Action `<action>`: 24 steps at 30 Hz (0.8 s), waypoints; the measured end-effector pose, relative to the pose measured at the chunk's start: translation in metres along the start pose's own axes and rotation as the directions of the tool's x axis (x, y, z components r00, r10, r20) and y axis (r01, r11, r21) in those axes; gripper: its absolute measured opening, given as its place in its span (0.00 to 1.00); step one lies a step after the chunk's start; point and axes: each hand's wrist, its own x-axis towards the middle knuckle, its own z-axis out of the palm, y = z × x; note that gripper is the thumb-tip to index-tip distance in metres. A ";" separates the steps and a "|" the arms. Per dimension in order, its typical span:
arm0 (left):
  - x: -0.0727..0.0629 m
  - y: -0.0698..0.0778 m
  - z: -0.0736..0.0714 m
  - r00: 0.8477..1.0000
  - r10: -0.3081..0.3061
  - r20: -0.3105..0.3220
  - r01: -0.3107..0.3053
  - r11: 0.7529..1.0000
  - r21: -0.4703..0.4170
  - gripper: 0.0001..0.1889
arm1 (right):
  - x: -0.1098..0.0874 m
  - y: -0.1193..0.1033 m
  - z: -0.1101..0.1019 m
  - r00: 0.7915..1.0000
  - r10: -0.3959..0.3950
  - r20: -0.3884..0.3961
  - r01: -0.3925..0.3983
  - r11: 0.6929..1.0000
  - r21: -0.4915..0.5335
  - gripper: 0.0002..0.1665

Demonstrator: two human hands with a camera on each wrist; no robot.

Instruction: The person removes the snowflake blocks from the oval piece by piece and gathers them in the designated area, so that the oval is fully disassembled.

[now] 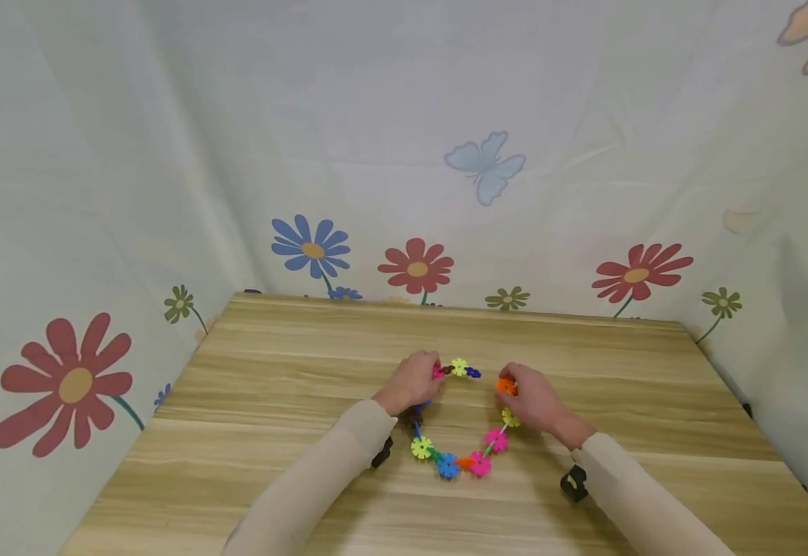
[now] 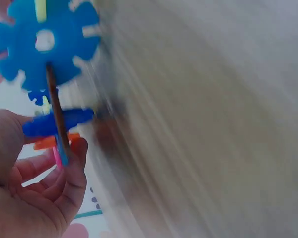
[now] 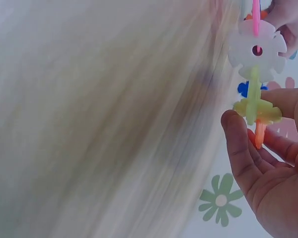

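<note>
A chain of notched plastic snowflake discs (image 1: 448, 465) curves in a loop above the wooden table, with a gap at its far side. My left hand (image 1: 412, 381) pinches the chain on the left, around an orange disc (image 2: 42, 144) and a pink one. Past those fingers a short end runs right, through a yellow disc (image 1: 459, 367) to a dark blue disc (image 1: 473, 372). Across the gap, my right hand (image 1: 538, 400) pinches the orange disc (image 1: 507, 385) at the other end. Beneath it hang a yellow-green disc (image 3: 264, 110) and a white disc (image 3: 246, 52).
The wood-grain table (image 1: 293, 347) reaches back to a pale curtain (image 1: 348, 116) printed with flowers and butterflies. A black wrist device (image 1: 574, 484) sits under the right sleeve, and another dark one (image 1: 381, 452) under the left.
</note>
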 end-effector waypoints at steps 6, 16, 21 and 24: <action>0.000 -0.005 -0.002 1.000 0.010 -0.001 -0.010 0.991 -0.131 0.14 | 0.002 0.006 -0.001 1.000 -0.008 0.013 0.008 1.000 0.000 0.15; -0.013 -0.008 -0.009 1.000 0.001 0.017 0.007 0.891 -0.454 0.10 | 0.008 0.005 0.003 0.994 0.020 0.110 -0.021 1.000 0.013 0.16; -0.015 -0.009 -0.011 0.999 0.006 0.033 0.011 0.873 -0.487 0.10 | 0.009 0.005 0.003 0.992 0.025 0.124 -0.028 0.999 0.018 0.17; -0.016 -0.010 -0.011 0.999 0.000 0.048 0.024 0.865 -0.502 0.10 | 0.010 0.006 0.003 0.991 0.028 0.130 -0.031 0.999 0.020 0.17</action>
